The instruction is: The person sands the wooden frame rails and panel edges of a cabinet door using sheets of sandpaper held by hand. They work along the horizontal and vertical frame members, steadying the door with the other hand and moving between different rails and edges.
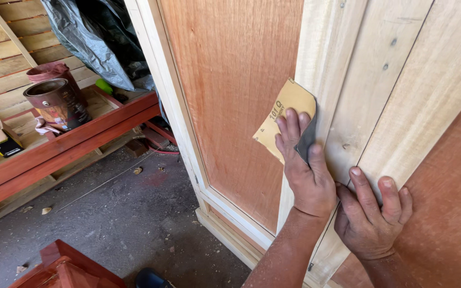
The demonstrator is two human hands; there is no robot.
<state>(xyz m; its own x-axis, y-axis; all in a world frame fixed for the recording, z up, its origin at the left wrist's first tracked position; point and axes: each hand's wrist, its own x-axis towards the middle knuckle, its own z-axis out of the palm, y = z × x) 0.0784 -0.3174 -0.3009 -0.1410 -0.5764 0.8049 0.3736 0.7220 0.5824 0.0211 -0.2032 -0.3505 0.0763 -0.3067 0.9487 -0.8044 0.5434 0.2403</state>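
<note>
While the right hand (372, 218) lay flat w/ fingers spread on the pale plank (401, 101), holding nothing, the left hand (305, 170) had its grip closed on a folded sheet of sandpaper (286, 109), pressed vs. the plank's edge beside the reddish panel (230, 80). Risk, as I judged it: grit could stray onto the panel & scratch it, or fingertips could catch a splinter off the raw edge. Farther back, a paint can (57, 101) stood on a red shelf (65, 144) near a dark plastic sheet (89, 37).
</note>
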